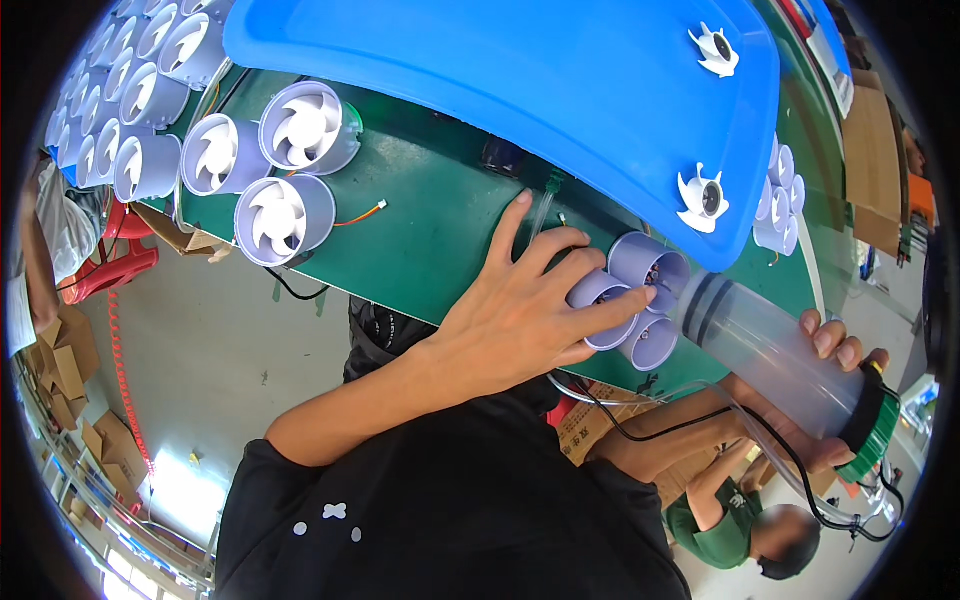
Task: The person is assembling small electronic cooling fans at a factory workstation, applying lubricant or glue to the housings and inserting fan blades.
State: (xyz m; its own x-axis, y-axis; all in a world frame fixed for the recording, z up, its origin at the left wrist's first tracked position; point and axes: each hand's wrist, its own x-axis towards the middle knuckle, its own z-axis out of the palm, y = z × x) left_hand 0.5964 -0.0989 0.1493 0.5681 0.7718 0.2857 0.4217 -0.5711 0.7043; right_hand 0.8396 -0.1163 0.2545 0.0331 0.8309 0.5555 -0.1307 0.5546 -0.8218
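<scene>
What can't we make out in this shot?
Head view, all:
Held cup, inside: partly covered by left hand.
Right hand, palm: mostly behind tube.
Tray, far side: cut by picture's top edge.
Dark object by tray: shaded, kind unclear.

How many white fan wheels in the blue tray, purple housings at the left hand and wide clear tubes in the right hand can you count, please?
White fan wheels in the blue tray: 2
Purple housings at the left hand: 3
Wide clear tubes in the right hand: 1
Total: 6
</scene>
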